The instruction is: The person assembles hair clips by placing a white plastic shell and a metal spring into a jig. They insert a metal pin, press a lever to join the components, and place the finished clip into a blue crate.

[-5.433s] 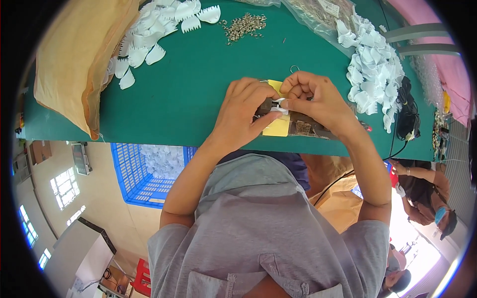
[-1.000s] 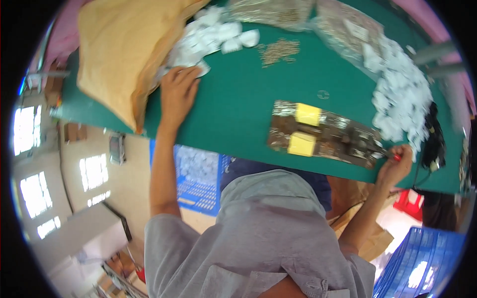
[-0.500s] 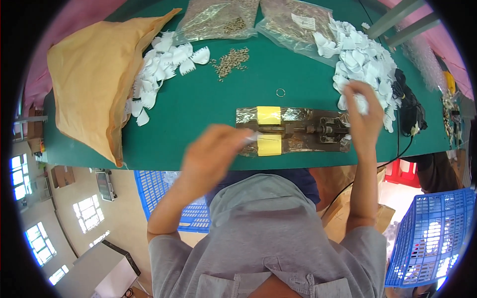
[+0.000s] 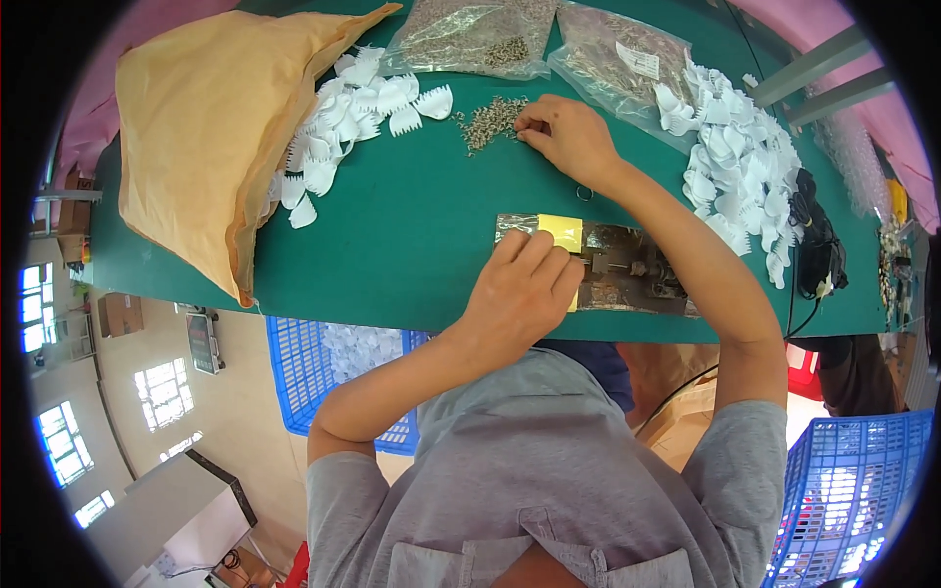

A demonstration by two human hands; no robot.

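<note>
My right hand [image 4: 567, 139] reaches across to the small pile of tiny metal parts [image 4: 487, 125], its thumb and fingertips pinched together at the pile's right edge. Anything between those fingertips is too small to make out. My left hand [image 4: 524, 292] rests with curled fingers over the left part of a dark metal fixture [image 4: 627, 279], beside its yellow pad [image 4: 560, 232]. What the left fingers hold, if anything, is hidden under them. A thin metal ring [image 4: 584, 193] lies on the green table below my right wrist.
White toothed plastic pieces are heaped at left [image 4: 323, 147] and right [image 4: 745, 157]. A large tan paper sack [image 4: 201, 147] stands far left. Clear bags of metal parts [image 4: 470, 34] lie at the back. A black cable bundle [image 4: 818, 235] sits right; blue crates [image 4: 853, 490] stand below the table.
My right hand has moved left from the right white heap to the metal parts. My left hand has come down onto the fixture's left part; the white piece at its fingertips no longer shows.
</note>
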